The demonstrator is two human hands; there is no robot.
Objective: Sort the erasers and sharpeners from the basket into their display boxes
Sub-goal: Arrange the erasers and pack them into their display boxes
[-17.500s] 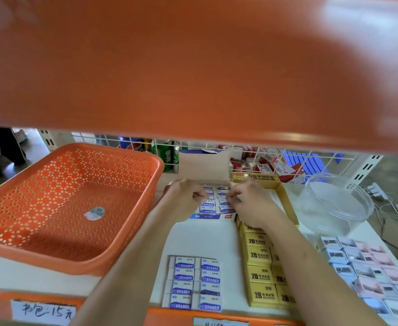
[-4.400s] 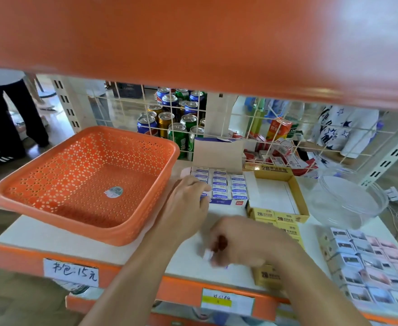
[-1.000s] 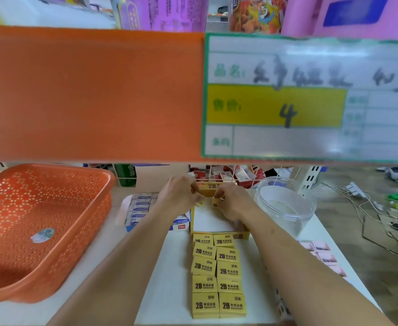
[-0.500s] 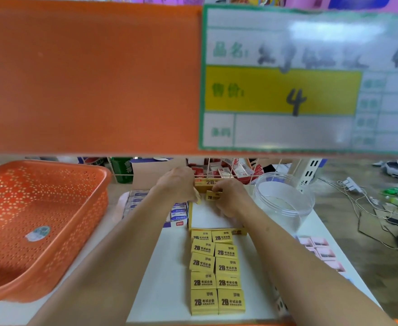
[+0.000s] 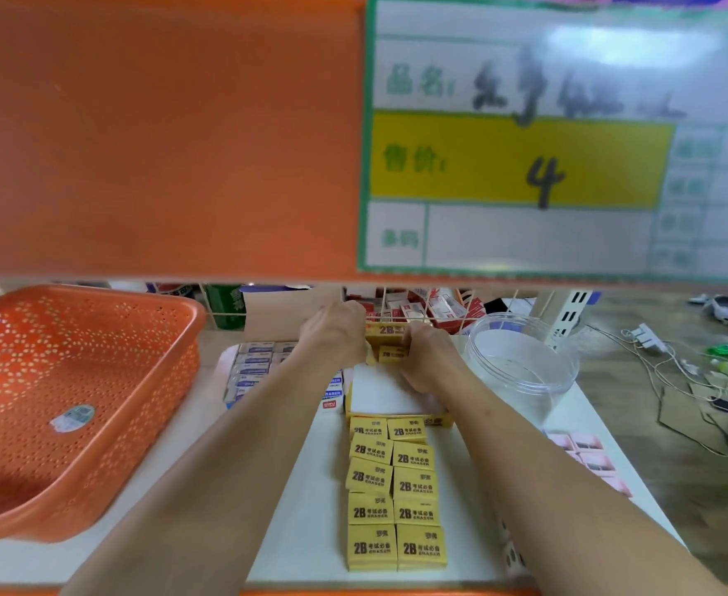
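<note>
Down on the white shelf board [image 5: 310, 531], tucked under an orange shelf edge [image 5: 160, 135] with a price label [image 5: 521, 161] showing a handwritten 4, everything centres on the yellow display box [image 5: 379, 393]. Its white floor is bare across the middle and front. Both hands are at its far end. The left hand [image 5: 332, 337] is knuckles up at the back-left corner with its fingers curled under, and I cannot tell whether they grip anything. The right hand [image 5: 428, 359] is at the back right, pinching a single eraser [image 5: 392, 352]. That one is a small yellow block with dark print, lying flat against the back wall.

Just in front of the box sit the other 2B erasers [image 5: 413, 486], yellow sleeves with black "2B ERASER" lettering, lined up in two neat columns running toward the shelf's front edge. Touching the box's left side are the blue-and-white erasers [image 5: 252, 372], packed in rows. Further left is the orange basket [image 5: 95, 290], with a round sticker [image 5: 72, 418] on its floor. Right of the box is a clear plastic jar [image 5: 560, 393], with small pink packs [image 5: 590, 458] in front of it.
</note>
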